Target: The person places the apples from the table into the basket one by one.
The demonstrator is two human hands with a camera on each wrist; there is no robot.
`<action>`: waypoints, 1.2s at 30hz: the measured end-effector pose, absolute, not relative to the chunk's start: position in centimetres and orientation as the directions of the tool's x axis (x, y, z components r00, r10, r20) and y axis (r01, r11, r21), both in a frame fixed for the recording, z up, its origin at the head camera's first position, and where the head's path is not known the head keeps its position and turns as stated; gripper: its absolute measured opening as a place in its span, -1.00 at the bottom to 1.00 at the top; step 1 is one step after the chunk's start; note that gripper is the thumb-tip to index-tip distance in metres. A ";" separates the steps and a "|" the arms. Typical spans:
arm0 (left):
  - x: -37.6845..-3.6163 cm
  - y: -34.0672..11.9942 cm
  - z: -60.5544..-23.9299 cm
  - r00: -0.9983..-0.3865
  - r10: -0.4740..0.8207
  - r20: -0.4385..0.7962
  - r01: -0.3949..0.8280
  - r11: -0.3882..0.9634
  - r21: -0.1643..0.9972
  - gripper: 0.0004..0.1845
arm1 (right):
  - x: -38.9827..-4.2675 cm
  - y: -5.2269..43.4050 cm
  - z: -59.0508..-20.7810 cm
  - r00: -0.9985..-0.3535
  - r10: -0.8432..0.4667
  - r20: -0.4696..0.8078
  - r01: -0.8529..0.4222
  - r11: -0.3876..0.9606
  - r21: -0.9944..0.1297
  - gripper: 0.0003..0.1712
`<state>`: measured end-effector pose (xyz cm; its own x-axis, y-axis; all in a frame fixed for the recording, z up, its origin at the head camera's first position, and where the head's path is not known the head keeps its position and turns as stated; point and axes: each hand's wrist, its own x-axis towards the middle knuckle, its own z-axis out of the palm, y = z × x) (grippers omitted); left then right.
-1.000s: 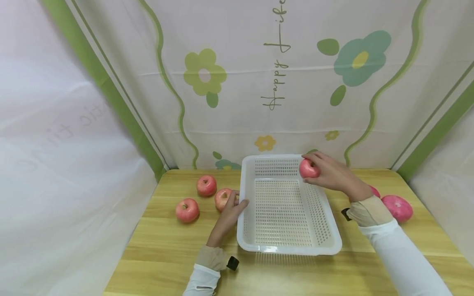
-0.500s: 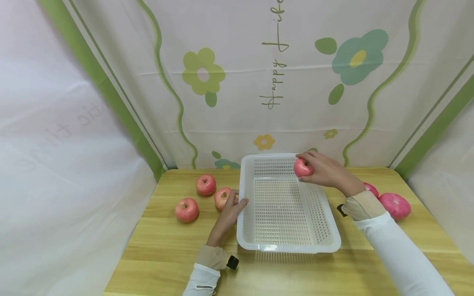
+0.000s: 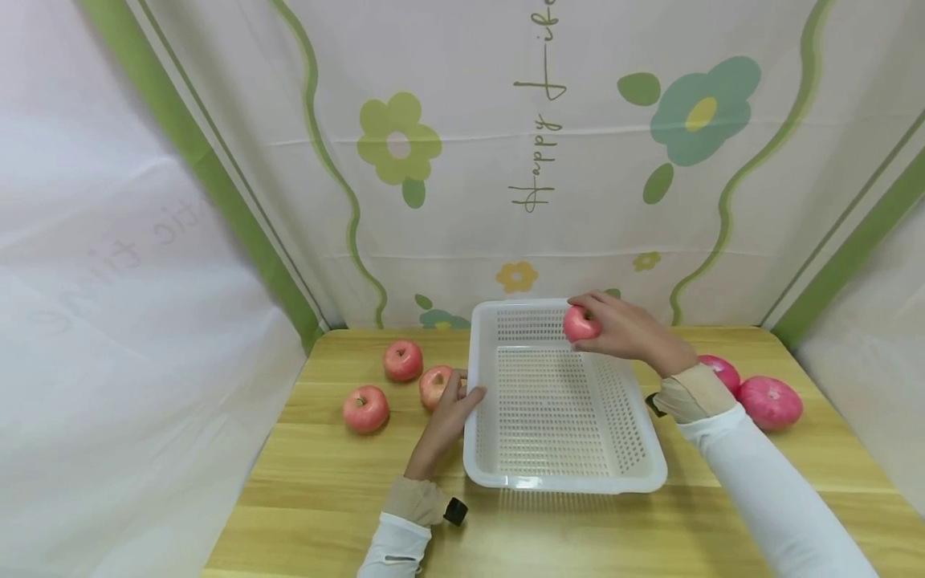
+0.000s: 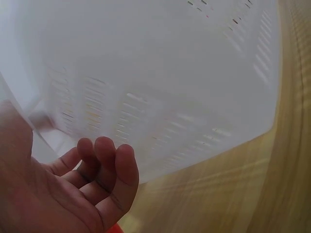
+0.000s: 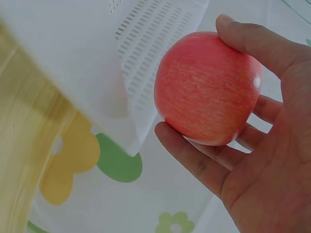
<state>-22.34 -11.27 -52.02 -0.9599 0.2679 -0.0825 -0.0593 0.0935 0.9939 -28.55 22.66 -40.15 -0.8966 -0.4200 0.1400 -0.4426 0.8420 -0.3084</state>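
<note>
The right hand (image 3: pixel 625 331) grips a round red-pink apple (image 3: pixel 580 324), thumb and fingers curled around it, above the far right corner of the white perforated plastic basket (image 3: pixel 564 475), at about 1 o'clock from the basket's centre. The right wrist view shows the same apple (image 5: pixel 208 88) cradled between thumb and fingertips (image 5: pixel 180 141), clear of the basket wall (image 5: pixel 146 58). The left hand (image 3: pixel 446 421) rests at the basket's left rim, at 9 o'clock, fingers relaxed and loosely spread; the left wrist view shows the fingers (image 4: pixel 109 167) just beside the basket's outer wall (image 4: pixel 170 97). Three further red apples lie on the light wooden table (image 3: pixel 325 482) to the left of the basket: one (image 3: pixel 434 386) touching the left hand, one (image 3: pixel 402 360) behind it, one (image 3: pixel 365 409) farther left. Two larger pink-red apples (image 3: pixel 770 402) (image 3: pixel 722 372) lie to the right, at 3 o'clock.
</note>
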 end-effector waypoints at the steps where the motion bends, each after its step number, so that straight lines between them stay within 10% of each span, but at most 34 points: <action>1: -22.4 -11.3 -52.1 -0.960 0.269 -0.082 -0.060 0.092 0.994 -0.54 | -28.6 22.6 -40.2 -0.897 -0.420 0.139 -0.442 0.843 -0.306 -0.11; 36: -22.5 -11.3 -52.2 -0.959 0.270 -0.085 -0.059 0.102 0.993 -0.55 | -30.5 20.6 -40.8 -0.897 -0.431 0.099 -0.436 0.826 -0.357 -0.14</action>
<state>-22.46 -11.29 -52.17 -0.9592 0.2698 -0.0848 -0.0591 0.1021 0.9930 -30.50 20.59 -40.76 -0.8971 -0.4306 0.0991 -0.4360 0.8263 -0.3566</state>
